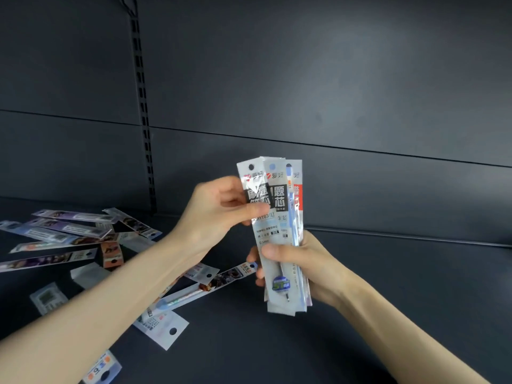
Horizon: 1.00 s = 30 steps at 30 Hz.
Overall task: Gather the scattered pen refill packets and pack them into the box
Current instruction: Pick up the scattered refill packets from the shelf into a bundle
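Packets (177,289) partly under left forearm (116,297)

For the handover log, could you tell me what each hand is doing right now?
Left hand: closed, pinching the upper part of the bundle of refill packets.
Right hand: closed around the bundle's lower part.

Dark shelf (388,314) spreads across six o'clock; grey back panel (304,79) fills twelve, slotted upright (142,120) at eleven.

A dark grey shelf (388,286) runs near to far, backed by dark panels (304,79); a slotted upright (141,106) stands at the far left
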### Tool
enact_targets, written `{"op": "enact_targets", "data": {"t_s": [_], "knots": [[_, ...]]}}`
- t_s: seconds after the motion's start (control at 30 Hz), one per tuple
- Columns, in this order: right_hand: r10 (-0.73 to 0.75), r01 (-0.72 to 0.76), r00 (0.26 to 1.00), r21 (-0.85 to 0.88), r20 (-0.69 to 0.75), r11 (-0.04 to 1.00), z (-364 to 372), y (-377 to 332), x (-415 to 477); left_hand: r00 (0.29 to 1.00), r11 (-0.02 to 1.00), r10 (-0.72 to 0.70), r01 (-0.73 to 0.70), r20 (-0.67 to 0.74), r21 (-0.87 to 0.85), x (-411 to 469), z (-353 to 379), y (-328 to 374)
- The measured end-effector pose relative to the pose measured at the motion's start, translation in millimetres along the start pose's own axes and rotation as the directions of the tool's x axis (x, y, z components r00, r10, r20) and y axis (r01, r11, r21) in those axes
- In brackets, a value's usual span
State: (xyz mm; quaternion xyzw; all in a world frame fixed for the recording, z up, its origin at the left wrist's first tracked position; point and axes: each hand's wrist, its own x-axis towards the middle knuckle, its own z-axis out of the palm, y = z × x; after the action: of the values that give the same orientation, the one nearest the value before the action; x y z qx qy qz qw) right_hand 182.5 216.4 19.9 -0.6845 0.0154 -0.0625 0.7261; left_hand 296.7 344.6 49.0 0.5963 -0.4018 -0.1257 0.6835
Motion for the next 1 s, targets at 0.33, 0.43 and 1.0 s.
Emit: {"op": "enact_targets", "data": {"t_s": [0.33,0.43,1.0], "knots": [[-0.056,0.027,0.994,-0.278,-0.094,0.960,-13.6,1.1,2.6,0.955,0.990,-0.135,0.143,0.266,-0.009,16.9,37.4,5.3],[-0.087,0.044,0.985,-0.272,-0.149,0.961,-12.1,4.8,1.3,0.969,0.993,-0.112,0.099,0.219,0.067,15.5,46.0,-0.4],[-0.115,0.062,0.949,-0.183,-0.294,0.981,-0.1,9.6,-0.5,0.966,0.953,-0.166,0.106,0.198,0.283,5.3,-4.6,-12.2]]}}
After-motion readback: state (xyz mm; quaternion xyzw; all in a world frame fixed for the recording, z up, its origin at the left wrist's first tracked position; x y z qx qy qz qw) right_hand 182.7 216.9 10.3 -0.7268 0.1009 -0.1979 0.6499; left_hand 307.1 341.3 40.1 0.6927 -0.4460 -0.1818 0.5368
